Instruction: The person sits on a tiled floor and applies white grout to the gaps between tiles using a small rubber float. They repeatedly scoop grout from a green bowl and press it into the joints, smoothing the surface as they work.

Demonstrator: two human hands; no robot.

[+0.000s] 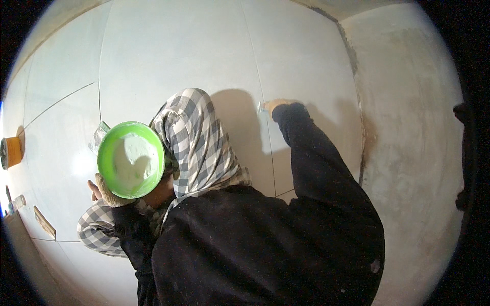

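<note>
My left hand (108,194), in a knitted glove, grips the lower left rim of a bright green bowl (105,159). White paste (133,159) lines the bowl, and a shadow falls across it. Farther off to the right, my gloved right hand (279,105) is closed at a joint line between large pale tiles (194,46). A small whitish, bluish-edged piece (261,107) shows at its fingertips, against the joint; its kind is too small to make out. Beside the bowl's upper left edge is a grey, partly see-through flat piece (97,136).
My checkered trouser knees (191,127) are bent close to the bowl. A bare plastered surface (408,143) borders the tiles on the right. At the far left are an orange-and-black round container (11,152), a small clear container (19,202) and a flat brownish piece (45,222).
</note>
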